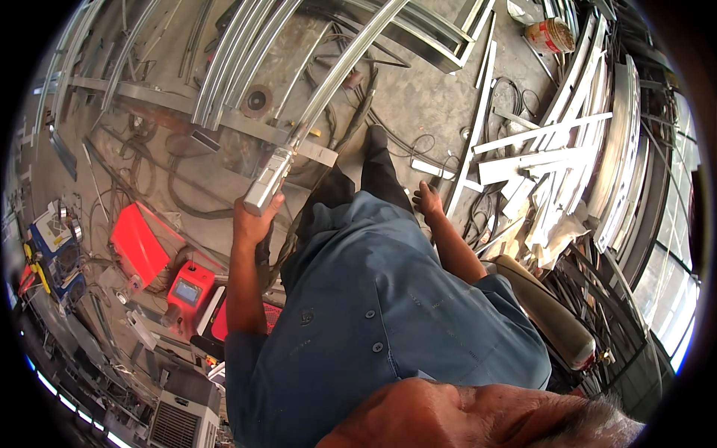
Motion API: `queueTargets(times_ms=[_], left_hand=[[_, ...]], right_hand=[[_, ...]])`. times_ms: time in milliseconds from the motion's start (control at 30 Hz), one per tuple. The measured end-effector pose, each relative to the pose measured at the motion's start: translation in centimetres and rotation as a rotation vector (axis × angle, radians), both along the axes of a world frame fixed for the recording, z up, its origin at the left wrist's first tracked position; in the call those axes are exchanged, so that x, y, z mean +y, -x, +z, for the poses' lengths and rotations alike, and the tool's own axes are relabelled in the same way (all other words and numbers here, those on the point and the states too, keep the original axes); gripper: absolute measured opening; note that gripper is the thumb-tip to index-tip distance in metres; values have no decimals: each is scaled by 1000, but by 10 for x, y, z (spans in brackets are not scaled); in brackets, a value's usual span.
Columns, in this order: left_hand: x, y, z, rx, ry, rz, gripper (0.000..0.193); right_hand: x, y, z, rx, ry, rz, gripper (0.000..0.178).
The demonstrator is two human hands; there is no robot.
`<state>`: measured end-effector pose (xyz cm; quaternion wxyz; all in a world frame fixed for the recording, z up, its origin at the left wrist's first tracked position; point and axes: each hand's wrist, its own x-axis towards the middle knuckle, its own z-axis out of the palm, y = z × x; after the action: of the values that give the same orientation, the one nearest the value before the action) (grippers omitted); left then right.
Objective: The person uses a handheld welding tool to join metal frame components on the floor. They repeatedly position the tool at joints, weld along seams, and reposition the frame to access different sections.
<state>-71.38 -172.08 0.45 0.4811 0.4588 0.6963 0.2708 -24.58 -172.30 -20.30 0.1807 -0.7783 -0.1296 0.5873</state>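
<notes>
My left hand (256, 220) is closed around the near end of a shiny metal profile (270, 179), with the thumb on its right side. Beyond the hand, a long ribbed metal rail (347, 63) runs on from that end toward the upper right. The rail passes over a flat metal crossbar (224, 116). My right hand (428, 200) hangs low beside my right leg, its fingers loosely bent and apart. I see nothing plainly held in it. A small dark thing lies just beyond its fingertips; I cannot tell what it is.
Several parallel rails (243, 60) lie at the upper left. A red machine with a small screen (187, 292) and a red panel (140, 245) stand left. Cables (407, 136) cross the floor. Right are stacked metal strips (556, 160), a gas cylinder (541, 310) and a bucket (550, 36).
</notes>
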Motion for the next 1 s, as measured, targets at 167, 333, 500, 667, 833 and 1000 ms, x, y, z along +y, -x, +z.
queueTargets(times_ms=[167,333,500,667,833,1000], left_hand=[[-5,1,-9,50,-32,7,38],[-6,-3,-3,105,-34,-6,40],[-20,-38,30,17,-175,-2,57],[-32,-86,39,-21,-323,-101,71],[-28,-98,41,41,-306,-153,75],[-29,-98,33,26,-313,-103,76]], right_hand=[[6,2,3,7,-3,27,72],[10,0,0,3,-1,34,71],[10,-1,1,34,-14,19,63],[10,7,13,27,1,32,54],[19,1,30,91,33,170,52],[46,4,54,85,5,300,52]])
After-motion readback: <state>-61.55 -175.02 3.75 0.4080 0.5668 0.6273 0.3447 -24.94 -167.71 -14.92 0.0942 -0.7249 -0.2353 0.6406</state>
